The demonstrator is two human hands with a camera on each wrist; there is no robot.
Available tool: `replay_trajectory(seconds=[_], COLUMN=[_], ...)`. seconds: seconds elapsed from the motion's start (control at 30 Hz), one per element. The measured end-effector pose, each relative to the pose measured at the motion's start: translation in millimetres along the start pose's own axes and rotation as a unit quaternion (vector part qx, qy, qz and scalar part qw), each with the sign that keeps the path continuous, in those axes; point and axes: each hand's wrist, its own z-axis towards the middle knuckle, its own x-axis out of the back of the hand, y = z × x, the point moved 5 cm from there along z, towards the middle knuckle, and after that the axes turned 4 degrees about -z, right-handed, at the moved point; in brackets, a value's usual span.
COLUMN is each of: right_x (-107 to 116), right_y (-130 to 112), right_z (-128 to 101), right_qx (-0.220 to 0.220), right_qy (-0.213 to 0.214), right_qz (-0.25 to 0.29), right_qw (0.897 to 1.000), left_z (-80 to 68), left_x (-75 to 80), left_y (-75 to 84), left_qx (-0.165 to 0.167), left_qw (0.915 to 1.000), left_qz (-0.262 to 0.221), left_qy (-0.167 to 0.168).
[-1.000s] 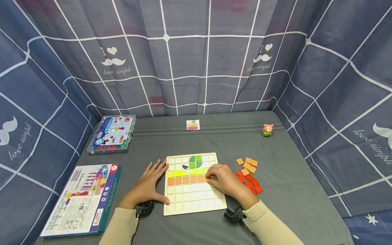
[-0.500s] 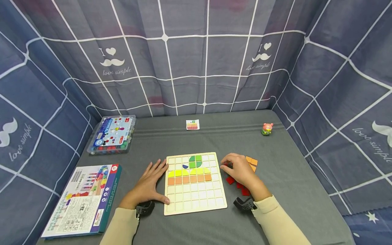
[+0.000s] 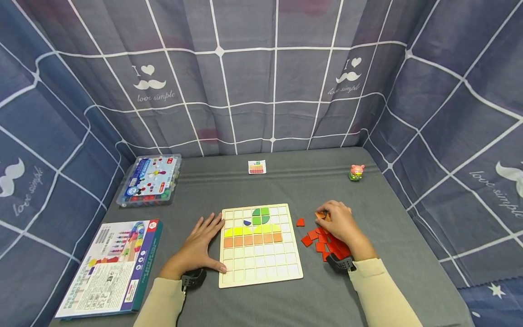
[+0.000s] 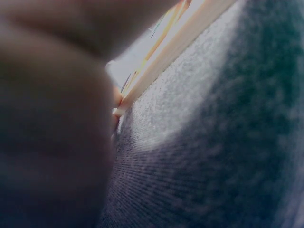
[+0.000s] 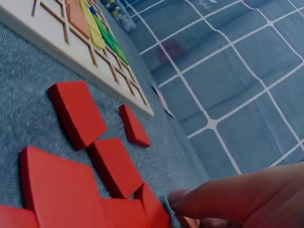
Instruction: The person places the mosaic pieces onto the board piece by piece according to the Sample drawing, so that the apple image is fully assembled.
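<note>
A: Right hand [image 3: 341,222] first. Fingers?
B: Curled down over the orange tiles [image 3: 320,215] at the far end of the loose pile, fingertips touching one. Can't tell if it's pinched or only touched. Wrist low, forearm running back toward the body over the red tiles [image 3: 316,238].
A: Wrist view?
B: One finger [image 5: 223,194] stretched flat just above the red tiles [image 5: 76,114], grey cloth [image 5: 28,95] underneath.
A: Left hand [image 3: 201,245]?
B: Flat on the cloth, fingers straight and slightly spread, thumb along the left edge of the wooden grid board [image 3: 260,268]. Holds nothing.
A: Board contents?
B: Green pieces at the top, a blue half-round, a yellow row, an orange row [image 3: 253,238]. Lower cells bare.
A: Containers?
B: Clear plastic case [image 3: 149,179] far left, coloured beads inside, lid closed. Printed box [image 3: 110,265] lies flat near the left elbow.
</note>
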Motion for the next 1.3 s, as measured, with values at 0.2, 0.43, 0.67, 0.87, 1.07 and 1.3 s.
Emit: replay_trajectory(seconds=[0.2,0.43,0.67,0.87,1.07,1.3], right_x=[-5,-8,-9,-11,-13,-13], right_y=[0,-7,-5,-6,-10,-20], right_z=[2,2,-1,-3,-5,-1], right_qx=[0.021,0.044,0.038,0.041,0.045,0.051], right_qy=[0.008,0.009,0.015,0.015,0.021,0.035], right_qz=[-0.006,0.024,0.024,0.028,0.032,0.038], right_qw=[1.000,0.999,0.999,0.999,0.998,0.997], left_z=[0.1,-0.3,-1.4,-2.1,-2.6,0.0], left_x=[0.8,0.0,-3.1,-4.1,-4.6,-1.2], left_y=[-0.1,0.6,-0.7,-1.9,-1.4,-1.0], left_qx=[-0.001,-0.001,-0.005,-0.004,-0.003,-0.008], left_qw=[1.0000,1.0000,1.0000,1.0000,1.0000,0.9999], left_qz=[0.000,-0.005,-0.005,-0.003,-0.006,-0.007], left_qy=[0.003,0.003,0.005,0.006,0.003,0.007])
